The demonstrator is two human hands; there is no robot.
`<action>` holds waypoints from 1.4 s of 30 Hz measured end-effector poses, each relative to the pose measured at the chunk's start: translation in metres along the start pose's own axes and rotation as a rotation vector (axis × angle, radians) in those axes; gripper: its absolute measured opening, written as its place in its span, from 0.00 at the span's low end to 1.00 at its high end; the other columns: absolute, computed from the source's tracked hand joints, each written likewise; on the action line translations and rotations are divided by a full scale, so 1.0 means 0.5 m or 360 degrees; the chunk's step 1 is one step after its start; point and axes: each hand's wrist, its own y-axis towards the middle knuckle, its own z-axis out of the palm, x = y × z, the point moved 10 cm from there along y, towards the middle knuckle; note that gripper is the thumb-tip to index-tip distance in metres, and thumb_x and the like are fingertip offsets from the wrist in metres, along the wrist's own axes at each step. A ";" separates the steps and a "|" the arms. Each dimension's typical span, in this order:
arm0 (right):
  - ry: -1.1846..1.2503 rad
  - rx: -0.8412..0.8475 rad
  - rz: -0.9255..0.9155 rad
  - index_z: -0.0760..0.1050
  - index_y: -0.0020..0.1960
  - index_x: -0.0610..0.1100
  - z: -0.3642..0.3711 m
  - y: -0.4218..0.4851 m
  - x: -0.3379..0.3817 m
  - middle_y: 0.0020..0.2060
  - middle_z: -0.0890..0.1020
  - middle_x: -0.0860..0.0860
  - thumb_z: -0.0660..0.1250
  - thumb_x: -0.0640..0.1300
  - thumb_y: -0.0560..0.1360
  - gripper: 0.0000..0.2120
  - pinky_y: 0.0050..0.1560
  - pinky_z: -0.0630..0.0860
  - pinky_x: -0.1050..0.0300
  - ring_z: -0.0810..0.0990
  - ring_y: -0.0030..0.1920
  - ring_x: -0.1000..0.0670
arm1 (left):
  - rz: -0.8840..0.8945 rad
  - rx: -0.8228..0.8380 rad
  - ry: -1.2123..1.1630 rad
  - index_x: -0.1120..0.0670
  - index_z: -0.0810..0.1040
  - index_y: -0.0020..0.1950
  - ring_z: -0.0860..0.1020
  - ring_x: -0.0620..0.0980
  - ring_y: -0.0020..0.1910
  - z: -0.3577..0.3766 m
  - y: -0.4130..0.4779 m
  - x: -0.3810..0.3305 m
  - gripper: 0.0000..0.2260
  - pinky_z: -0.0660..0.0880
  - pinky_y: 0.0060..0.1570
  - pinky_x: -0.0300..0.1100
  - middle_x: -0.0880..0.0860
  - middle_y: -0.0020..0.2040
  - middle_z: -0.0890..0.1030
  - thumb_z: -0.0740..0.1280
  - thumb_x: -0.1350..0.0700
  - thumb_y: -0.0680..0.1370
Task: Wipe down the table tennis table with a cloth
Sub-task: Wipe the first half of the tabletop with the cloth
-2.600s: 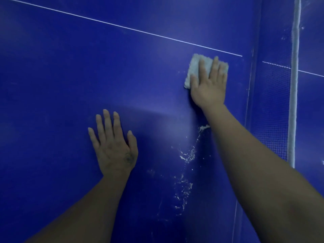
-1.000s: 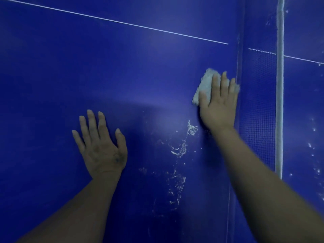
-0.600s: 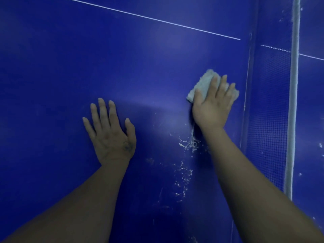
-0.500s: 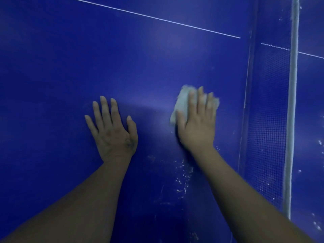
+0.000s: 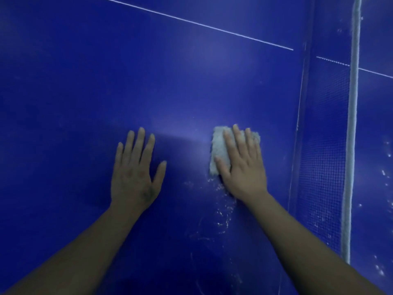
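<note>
The blue table tennis table (image 5: 74, 92) fills the view. A small white folded cloth (image 5: 219, 150) lies flat on it near the middle. My right hand (image 5: 242, 165) presses down on the cloth with straight fingers and covers its right part. My left hand (image 5: 136, 171) rests flat on the bare table, palm down with fingers spread, a little to the left of the cloth. White specks and smears (image 5: 223, 218) lie on the surface just below the cloth, beside my right forearm.
The net (image 5: 321, 156) with its white top band (image 5: 352, 124) runs up the right side, close to my right hand. A thin white centre line (image 5: 191, 22) crosses the far part of the table. More white specks (image 5: 385, 173) dot the half beyond the net.
My right hand has slid the cloth from up by the net and centre line down and leftward toward my left hand. The left hand has stayed flat on the table.
</note>
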 end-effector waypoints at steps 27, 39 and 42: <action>0.0069 -0.0112 -0.0230 0.58 0.87 0.46 0.005 0.048 0.137 0.86 0.58 0.46 0.59 0.59 0.87 0.33 0.85 0.50 0.36 0.52 0.86 0.38 | 0.0279 0.0025 0.0041 0.55 0.54 0.89 0.49 0.61 0.89 0.011 -0.087 0.020 0.31 0.52 0.85 0.65 0.56 0.90 0.50 0.54 0.48 0.87; -0.0048 -0.0069 0.0174 0.53 0.88 0.46 -0.076 0.231 -0.161 0.87 0.55 0.45 0.48 0.64 0.86 0.35 0.85 0.43 0.37 0.51 0.86 0.38 | 0.0281 -0.0023 0.0012 0.55 0.55 0.89 0.49 0.59 0.89 0.009 -0.085 0.021 0.31 0.51 0.85 0.64 0.56 0.90 0.50 0.53 0.48 0.86; 0.0013 -0.0107 0.0505 0.50 0.88 0.48 -0.073 0.146 -0.218 0.87 0.52 0.46 0.45 0.64 0.86 0.35 0.85 0.44 0.36 0.48 0.87 0.39 | 0.0272 -0.0030 0.0018 0.55 0.54 0.89 0.49 0.59 0.89 0.012 -0.087 0.021 0.31 0.51 0.85 0.64 0.55 0.90 0.49 0.53 0.47 0.87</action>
